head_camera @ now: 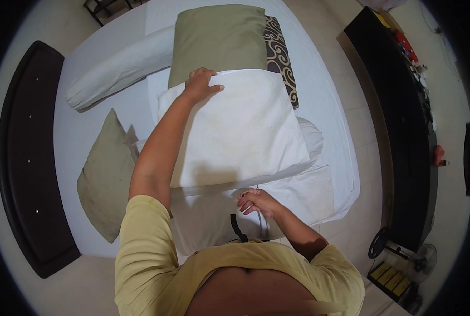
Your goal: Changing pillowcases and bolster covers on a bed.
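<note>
My left hand (202, 85) rests on the far left edge of a white cloth-covered pillow (243, 126), thumb spread from the fingers; whether it grips the edge is unclear. Beyond that lies a green pillow (219, 39), with a dark pillow patterned in beige swirls (280, 59) partly under its right side. My right hand (254, 200) hovers near my body with fingers curled, just below the white pillow's near edge; a thin cord passes beside it. Under and in front of the white pillow lies a folded white cloth (306, 193). A bolster's end (310, 138) pokes out at the right.
The bed with a white sheet (326, 98) has a dark headboard (25, 158) at the left. On it lie a long white bolster (120, 67) and another green pillow (104, 177). A long black cabinet (397, 130) and a fan (422, 262) stand at the right.
</note>
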`<state>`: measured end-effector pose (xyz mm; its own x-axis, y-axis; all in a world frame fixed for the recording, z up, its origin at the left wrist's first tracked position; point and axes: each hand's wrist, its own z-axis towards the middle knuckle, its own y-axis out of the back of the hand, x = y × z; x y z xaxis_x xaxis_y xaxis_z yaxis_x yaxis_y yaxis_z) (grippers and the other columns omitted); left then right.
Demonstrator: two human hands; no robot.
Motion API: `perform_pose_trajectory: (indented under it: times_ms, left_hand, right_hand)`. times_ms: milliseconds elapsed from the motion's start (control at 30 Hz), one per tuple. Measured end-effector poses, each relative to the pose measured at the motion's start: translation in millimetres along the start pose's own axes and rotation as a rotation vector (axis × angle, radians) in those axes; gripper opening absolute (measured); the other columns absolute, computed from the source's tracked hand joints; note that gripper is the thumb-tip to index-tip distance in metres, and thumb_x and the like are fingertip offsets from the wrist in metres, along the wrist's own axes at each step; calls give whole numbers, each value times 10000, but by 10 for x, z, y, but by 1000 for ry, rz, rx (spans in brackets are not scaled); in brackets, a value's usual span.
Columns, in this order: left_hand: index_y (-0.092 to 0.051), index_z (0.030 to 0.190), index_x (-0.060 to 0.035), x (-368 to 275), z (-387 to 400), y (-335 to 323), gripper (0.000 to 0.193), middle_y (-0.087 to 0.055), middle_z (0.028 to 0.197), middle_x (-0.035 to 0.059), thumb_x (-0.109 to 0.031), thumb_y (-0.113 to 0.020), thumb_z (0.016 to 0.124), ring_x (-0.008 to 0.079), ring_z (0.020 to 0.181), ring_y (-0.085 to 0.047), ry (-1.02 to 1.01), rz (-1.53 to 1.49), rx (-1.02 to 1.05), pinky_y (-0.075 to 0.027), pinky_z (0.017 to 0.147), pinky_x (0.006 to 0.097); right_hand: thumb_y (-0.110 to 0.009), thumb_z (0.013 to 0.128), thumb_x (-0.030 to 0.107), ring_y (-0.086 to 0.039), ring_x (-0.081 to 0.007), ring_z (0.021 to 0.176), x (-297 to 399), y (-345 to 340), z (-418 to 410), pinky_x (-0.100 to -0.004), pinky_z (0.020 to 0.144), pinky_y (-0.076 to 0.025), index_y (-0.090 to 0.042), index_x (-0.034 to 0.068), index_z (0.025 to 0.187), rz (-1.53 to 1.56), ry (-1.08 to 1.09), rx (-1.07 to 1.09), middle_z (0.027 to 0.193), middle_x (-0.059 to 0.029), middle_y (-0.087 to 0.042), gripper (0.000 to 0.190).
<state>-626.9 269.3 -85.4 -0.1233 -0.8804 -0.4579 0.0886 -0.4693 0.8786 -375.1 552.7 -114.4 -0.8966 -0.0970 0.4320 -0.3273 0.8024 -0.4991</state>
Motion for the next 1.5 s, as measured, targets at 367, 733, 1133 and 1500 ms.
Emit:
perform_pose_trajectory:
  times_ms: [367,733,1133,1500]
  left_hand:
    - [-569,1076,-79,-87,260,-3,467,-575,1107,112,-392,-655,742,252,1072,-508,271,-142,187,-375,894,402]
    - [-546,1087,1,-392,-204,1002,472,-597,1019,100,-332,-654,771,172,943,-551,450,-667,403,-418,862,316]
    - [-430,1197,-8,-1810,-1603,1312,511,-558,1028,94,-202,-652,780,161,949,-545,480,-1247,370,-445,821,268]
    - [-305,1317,-9,-2484,-2130,531,584,-551,1005,97,-66,-561,795,147,888,-553,457,-1421,324,-431,809,242]
  right_hand:
    - [-580,837,265,-531,-230,999,37,-131,319,-413,787,-456,-506,113,1037,542,312,-5,1031,-75,-569,262]
    - [-516,829,119,-551,-268,978,143,-75,-342,-472,811,-473,-498,46,1033,754,520,-92,1065,-107,-562,217]
    - [-442,898,164,-570,-279,959,387,324,-2334,-458,759,-512,-471,-6,994,530,1142,-379,1039,-140,-553,198]
    - [-513,868,178,-578,-217,801,247,1290,-2739,-419,699,-516,-498,-14,959,337,999,-621,875,-105,-560,213]
